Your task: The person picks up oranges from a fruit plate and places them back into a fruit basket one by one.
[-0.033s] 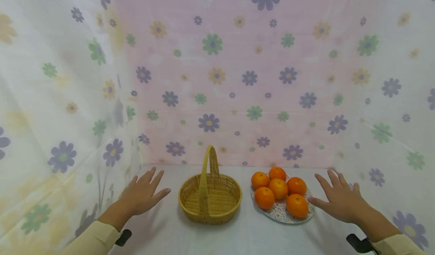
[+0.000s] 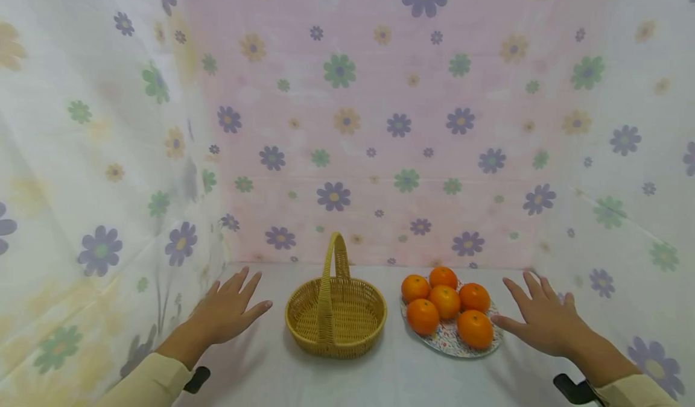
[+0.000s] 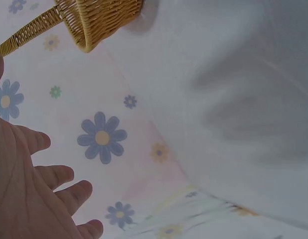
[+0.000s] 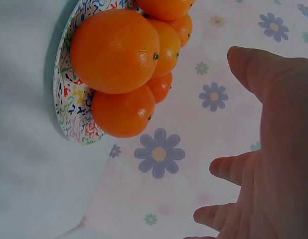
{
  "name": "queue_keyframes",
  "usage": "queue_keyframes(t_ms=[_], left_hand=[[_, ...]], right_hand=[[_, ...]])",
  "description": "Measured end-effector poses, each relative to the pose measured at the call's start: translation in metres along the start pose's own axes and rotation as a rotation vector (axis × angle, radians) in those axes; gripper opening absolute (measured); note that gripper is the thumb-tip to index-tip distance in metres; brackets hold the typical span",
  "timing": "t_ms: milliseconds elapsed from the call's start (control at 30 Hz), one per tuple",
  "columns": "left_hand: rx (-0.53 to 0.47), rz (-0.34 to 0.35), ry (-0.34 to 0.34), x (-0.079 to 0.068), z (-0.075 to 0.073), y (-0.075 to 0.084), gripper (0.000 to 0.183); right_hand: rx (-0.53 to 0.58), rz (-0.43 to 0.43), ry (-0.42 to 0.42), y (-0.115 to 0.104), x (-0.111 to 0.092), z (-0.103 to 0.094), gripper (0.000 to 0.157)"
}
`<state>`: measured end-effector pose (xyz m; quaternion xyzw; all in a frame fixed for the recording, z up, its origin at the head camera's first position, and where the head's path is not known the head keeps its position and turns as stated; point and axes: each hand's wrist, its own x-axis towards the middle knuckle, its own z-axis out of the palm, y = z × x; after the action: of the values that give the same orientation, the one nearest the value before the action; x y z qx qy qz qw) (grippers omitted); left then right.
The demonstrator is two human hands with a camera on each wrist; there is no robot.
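A yellow wicker basket (image 2: pixel 355 345) with a tall arched handle stands upright on the table, and nothing lies inside it. To its right is a round plate (image 2: pixel 455 348) with a speckled, multicoloured pattern, bearing several oranges (image 2: pixel 445 301). My left hand (image 2: pixel 225 313) is held left of the basket with its fingers spread, holding nothing. Fingers apart, my right hand (image 2: pixel 548 322) hovers just right of the plate; its thumb appears close to the nearest orange (image 4: pixel 114 51), but the right wrist view shows them apart. Part of the basket (image 3: pixel 106 20) enters the left wrist view at the top.
A white cloth covers the table (image 2: pixel 326 383). Pink flowered cloth (image 2: pixel 374 93) hangs behind it, and pale flowered cloth walls (image 2: pixel 70 172) close in both sides. A small dark device (image 2: pixel 197 380) sits at each wrist.
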<state>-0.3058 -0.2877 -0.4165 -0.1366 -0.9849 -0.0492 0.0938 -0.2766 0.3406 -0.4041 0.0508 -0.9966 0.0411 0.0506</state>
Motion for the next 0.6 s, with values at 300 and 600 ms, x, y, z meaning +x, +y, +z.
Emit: queue_keyframes(t_ms=[300,600], left_hand=[[-0.041,0.007,0.016,0.000,0.004,-0.001,0.088],[-0.178,-0.016,0.016,0.011,0.033,0.011,0.091]], right_hand=[[0.024,0.000,0.001,-0.004,0.002,0.003,0.107],[0.098,-0.030,0.019,-0.006,0.008,0.015,0.103]])
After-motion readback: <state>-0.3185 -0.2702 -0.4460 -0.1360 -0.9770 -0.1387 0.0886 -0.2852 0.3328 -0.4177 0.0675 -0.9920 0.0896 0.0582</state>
